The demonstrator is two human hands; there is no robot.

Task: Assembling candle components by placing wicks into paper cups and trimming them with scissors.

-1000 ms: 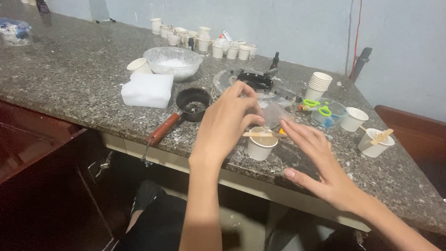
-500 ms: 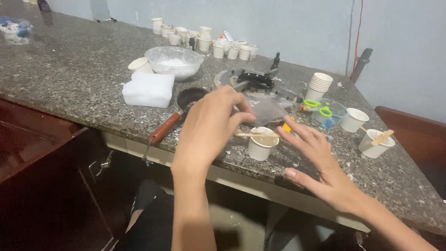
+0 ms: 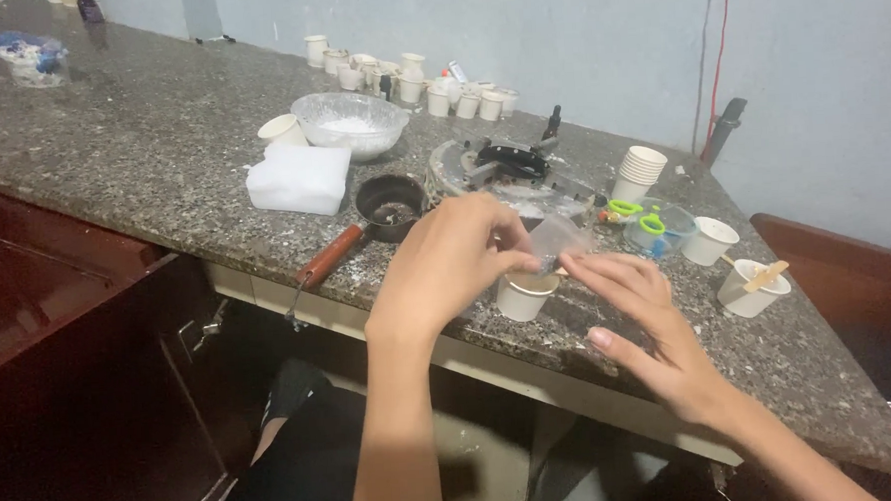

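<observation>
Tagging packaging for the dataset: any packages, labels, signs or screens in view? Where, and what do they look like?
No signs, screens or readable labels show.
Clear plastic bag: held between left hand and right hand, above a small white paper cup; see-through, crumpled.
White block: left on the granite counter, rectangular, possibly wrapped.
Blue and white bundle: far left corner, too blurred to identify.
Small tube: among the far cups, too small to describe.
</observation>
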